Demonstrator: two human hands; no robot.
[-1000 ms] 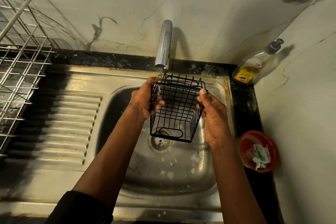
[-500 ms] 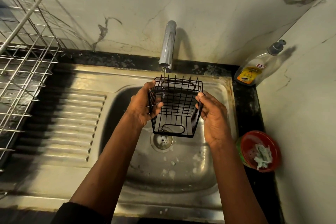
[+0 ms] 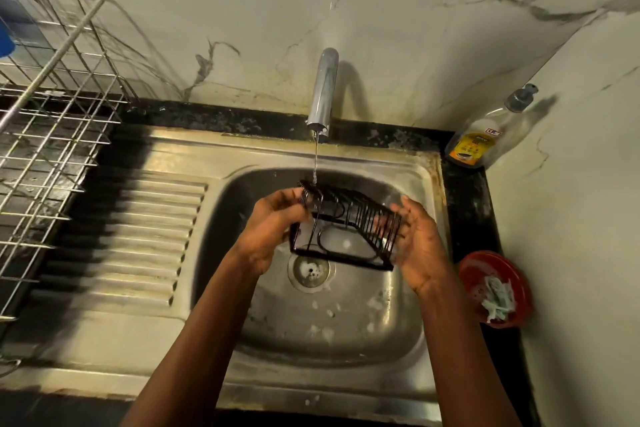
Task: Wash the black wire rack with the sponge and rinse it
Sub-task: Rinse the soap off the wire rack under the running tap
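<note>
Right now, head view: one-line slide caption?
Left hand and right hand hold the black wire rack tilted under a thin stream from the tap, above the sink drain.

One black wire rack, tilted, below chrome tap, in its water stream; left hand and right hand hold its ends
</note>
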